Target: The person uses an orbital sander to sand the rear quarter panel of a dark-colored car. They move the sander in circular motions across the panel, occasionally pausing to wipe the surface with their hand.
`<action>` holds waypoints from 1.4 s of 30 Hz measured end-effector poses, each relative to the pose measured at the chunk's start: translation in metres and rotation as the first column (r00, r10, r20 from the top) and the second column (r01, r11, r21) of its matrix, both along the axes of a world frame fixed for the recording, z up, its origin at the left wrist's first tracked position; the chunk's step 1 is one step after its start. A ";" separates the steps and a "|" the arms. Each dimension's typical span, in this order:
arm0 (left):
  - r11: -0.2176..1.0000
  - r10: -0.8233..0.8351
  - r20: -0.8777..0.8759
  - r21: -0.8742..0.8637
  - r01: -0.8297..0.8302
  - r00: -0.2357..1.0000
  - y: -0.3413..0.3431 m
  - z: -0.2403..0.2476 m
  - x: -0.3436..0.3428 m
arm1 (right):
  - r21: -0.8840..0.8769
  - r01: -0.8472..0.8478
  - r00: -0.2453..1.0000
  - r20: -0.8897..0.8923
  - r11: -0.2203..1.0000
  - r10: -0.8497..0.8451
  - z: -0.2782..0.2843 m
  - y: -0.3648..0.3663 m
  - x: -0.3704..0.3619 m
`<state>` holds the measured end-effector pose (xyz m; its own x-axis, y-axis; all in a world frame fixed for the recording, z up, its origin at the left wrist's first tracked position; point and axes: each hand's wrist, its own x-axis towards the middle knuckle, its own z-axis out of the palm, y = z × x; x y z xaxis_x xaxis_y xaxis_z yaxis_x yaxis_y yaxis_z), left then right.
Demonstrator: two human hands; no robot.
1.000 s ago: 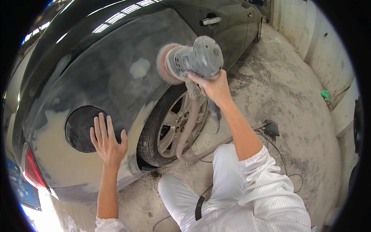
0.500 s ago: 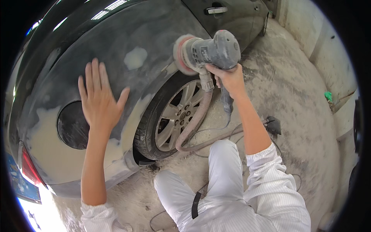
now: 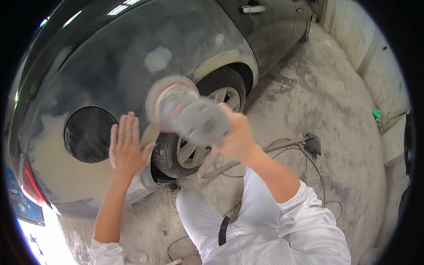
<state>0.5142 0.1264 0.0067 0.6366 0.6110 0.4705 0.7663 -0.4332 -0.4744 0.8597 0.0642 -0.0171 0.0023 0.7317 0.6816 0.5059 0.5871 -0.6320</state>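
Note:
My right hand [image 3: 236, 137] grips a grey power sander [image 3: 192, 117], blurred by motion, with its round red-edged pad toward the car's rear side panel [image 3: 115, 62]. Whether the pad touches the panel I cannot tell. My left hand [image 3: 126, 148] lies open with outstretched fingers on the panel, beside the round dark fuel flap [image 3: 88, 134]. Pale filler [image 3: 53, 176] covers the panel's lower part, and a separate pale filler patch [image 3: 158, 59] sits higher up. The sander and my right hand hide part of the rear wheel [image 3: 190, 154].
A dusty hose [image 3: 282, 143] and a thin black cable [image 3: 316, 165] lie on the concrete floor [image 3: 353, 172]. A pale wall [image 3: 366, 48] runs along the right, with a scrap of green material [image 3: 376, 115] at its foot. The red tail light [image 3: 33, 185] is at the left.
The sander has swung left and down in my right hand, from above the wheel arch toward the panel. My left hand has slid down and slightly right, uncovering the fuel flap.

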 end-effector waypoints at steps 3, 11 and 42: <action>0.991 0.077 0.073 0.105 -0.085 0.994 -0.003 0.015 -0.026 | -0.105 0.084 0.992 0.100 0.991 -0.074 -0.004 -0.009 -0.013; 0.845 0.110 0.251 0.486 -0.224 0.962 0.028 0.122 -0.047 | -0.070 -0.041 0.916 -0.402 0.997 0.009 0.032 0.033 0.044; 0.581 0.177 0.463 0.663 -0.472 0.868 0.011 0.187 -0.191 | 0.225 -0.059 0.981 0.195 0.973 0.014 0.144 0.021 -0.114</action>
<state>0.3229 0.1369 0.1939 0.1932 0.0937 0.9767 0.9420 0.2608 -0.2113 0.7455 0.0847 0.1264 -0.1674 0.5537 0.8157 0.5795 0.7246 -0.3730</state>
